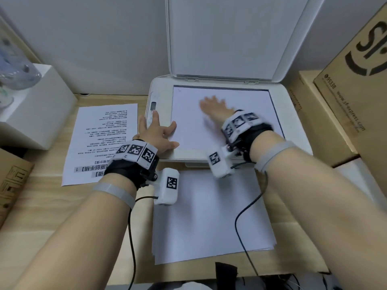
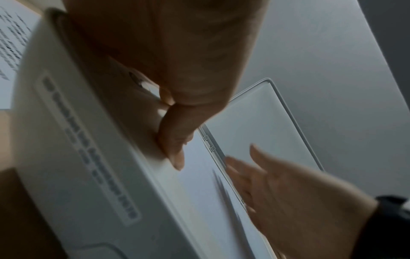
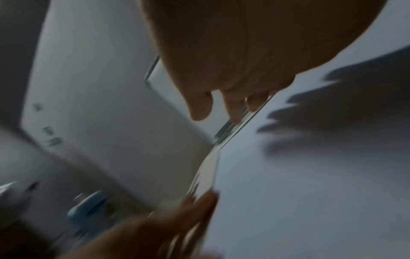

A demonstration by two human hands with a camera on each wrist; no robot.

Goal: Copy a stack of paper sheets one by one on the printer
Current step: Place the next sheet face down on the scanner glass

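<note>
The sheet (image 1: 219, 114) lies face down on the printer (image 1: 293, 130) glass, lid (image 1: 230, 38) raised at twelve o'clock. The right hand (image 1: 215, 107), fingers spread, hovers blurred over it; contact is unclear. The left hand (image 1: 157, 135), spread, steadies its nine o'clock edge: square the corners, then close gently.

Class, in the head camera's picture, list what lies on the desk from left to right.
White box → printed sheet → left hand → right hand on the printer → cardboard boxes.
</note>
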